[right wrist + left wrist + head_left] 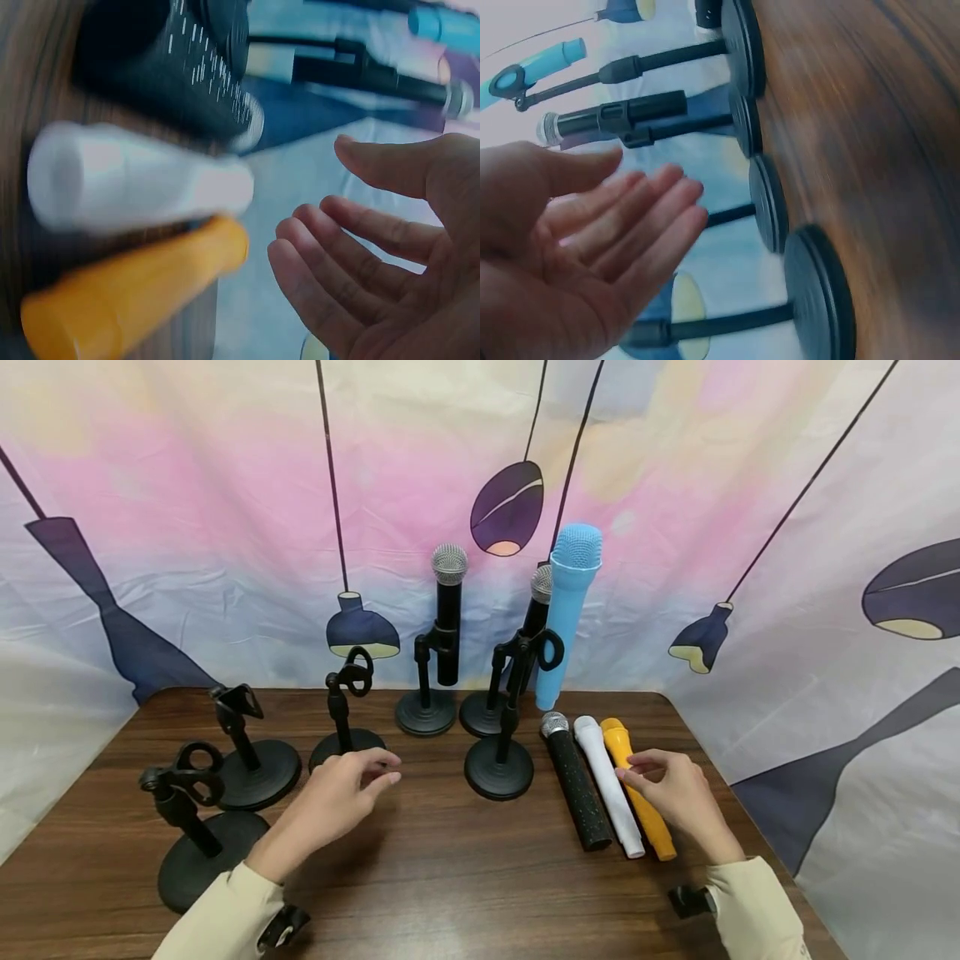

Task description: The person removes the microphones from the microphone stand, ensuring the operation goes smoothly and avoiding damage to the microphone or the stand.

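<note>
My left hand [333, 802] hovers over the table with loosely bent fingers and nothing in them, near an empty black microphone stand [339, 714]. The left wrist view shows its bare palm [577, 292]. On the right, my right hand [678, 793] is above an orange microphone [645, 802], its fingertips overlapping it in the head view. In the right wrist view the palm is empty and the fingers [360, 255] are relaxed. Beside the orange one lie a white microphone [609, 789] and a speckled black microphone [576, 785], side by side.
A silver-headed black microphone [448, 610] sits in a stand at the back; another [538, 602] is partly hidden behind a front stand [501, 768]. A tall light blue microphone [570, 602] rises behind that stand's clip. Two empty stands [258, 772] [210, 856] occupy the left side.
</note>
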Demonstrator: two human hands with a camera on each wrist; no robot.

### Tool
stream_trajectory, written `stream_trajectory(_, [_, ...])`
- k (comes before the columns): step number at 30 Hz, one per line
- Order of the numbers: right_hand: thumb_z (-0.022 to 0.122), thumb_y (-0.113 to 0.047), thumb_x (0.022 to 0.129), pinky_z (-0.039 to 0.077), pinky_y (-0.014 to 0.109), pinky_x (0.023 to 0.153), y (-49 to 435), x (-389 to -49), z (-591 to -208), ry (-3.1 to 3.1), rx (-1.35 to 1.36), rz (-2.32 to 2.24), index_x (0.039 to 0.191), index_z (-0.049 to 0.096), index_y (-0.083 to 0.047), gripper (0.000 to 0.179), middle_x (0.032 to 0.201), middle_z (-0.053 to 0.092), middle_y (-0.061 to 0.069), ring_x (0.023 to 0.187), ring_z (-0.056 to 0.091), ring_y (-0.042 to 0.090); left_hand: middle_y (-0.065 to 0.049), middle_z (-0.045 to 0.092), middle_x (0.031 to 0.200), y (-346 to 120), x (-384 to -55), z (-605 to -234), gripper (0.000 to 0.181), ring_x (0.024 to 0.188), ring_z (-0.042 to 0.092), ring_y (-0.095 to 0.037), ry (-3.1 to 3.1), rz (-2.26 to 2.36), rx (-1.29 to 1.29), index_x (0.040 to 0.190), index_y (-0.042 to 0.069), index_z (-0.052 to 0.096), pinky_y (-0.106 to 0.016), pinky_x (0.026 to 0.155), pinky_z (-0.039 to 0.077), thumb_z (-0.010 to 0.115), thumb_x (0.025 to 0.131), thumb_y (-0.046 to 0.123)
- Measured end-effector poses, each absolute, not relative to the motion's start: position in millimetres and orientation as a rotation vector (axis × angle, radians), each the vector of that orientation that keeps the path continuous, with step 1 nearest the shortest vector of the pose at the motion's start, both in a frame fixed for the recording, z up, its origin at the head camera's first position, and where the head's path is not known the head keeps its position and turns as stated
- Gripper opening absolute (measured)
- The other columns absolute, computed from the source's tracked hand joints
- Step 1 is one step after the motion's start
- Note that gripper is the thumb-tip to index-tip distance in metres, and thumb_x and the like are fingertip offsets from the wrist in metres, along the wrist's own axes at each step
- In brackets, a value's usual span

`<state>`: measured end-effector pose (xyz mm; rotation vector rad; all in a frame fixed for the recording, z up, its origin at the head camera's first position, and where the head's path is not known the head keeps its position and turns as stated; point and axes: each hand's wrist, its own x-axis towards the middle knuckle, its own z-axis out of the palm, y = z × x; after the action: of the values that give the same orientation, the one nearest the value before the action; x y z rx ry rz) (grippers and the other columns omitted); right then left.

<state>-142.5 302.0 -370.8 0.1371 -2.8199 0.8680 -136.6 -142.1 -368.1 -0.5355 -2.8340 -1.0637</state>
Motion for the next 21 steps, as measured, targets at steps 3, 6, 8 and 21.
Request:
stream_trajectory(3, [0.078, -0.025, 0.092, 0.056, 0.035, 0.066, 285, -139, -370, -2.802, 0.221, 0.929, 0.11, 0.075, 0.0, 0.031, 0.102, 0.074, 0.011, 0.087, 0.071, 0.027, 0.001, 0.073, 0.109, -135, -148, -372, 0.021, 0.101, 0.069, -0.019, -2.83, -1.201, -0.617, 0.121, 0.012, 0.071, -0.044, 0.085, 0.055, 0.065, 0.102, 0.02])
stream_trajectory(6, [0.08, -0.023, 0.091, 0.057, 0.031, 0.069, 269, -137, -371, -2.789, 0.306, 1.019, 0.109, 0.076, -0.002, 0.028, 0.098, 0.074, 0.005, 0.087, 0.07, 0.02, -0.001, 0.072, 0.113, -127, -162, -378, 0.023, 0.105, 0.068, -0.02, -2.792, -1.293, -0.665, 0.123, 0.012, 0.071, -0.045, 0.091, 0.054, 0.063, 0.103, 0.02])
stream_trajectory(8, [0.081, -0.021, 0.09, 0.057, 0.029, 0.071, 259, -136, -373, -2.788, 0.384, 1.097, 0.108, 0.075, -0.003, 0.026, 0.097, 0.074, 0.004, 0.085, 0.069, 0.016, -0.003, 0.072, 0.116, -121, -172, -382, 0.024, 0.106, 0.068, -0.021, -2.765, -1.333, -0.659, 0.124, 0.012, 0.07, -0.045, 0.091, 0.053, 0.062, 0.104, 0.021])
stream_trajectory(21, [0.078, -0.029, 0.092, 0.054, 0.049, 0.092, 197, -134, -394, -2.805, 0.94, 1.422, 0.117, 0.073, -0.007, 0.034, 0.115, 0.071, 0.011, 0.106, 0.068, 0.032, -0.019, 0.06, 0.138, -98, -240, -407, 0.045, 0.122, 0.06, -0.034, -2.618, -1.409, -0.293, 0.145, 0.002, 0.053, -0.051, 0.1, 0.048, 0.06, 0.105, 0.02])
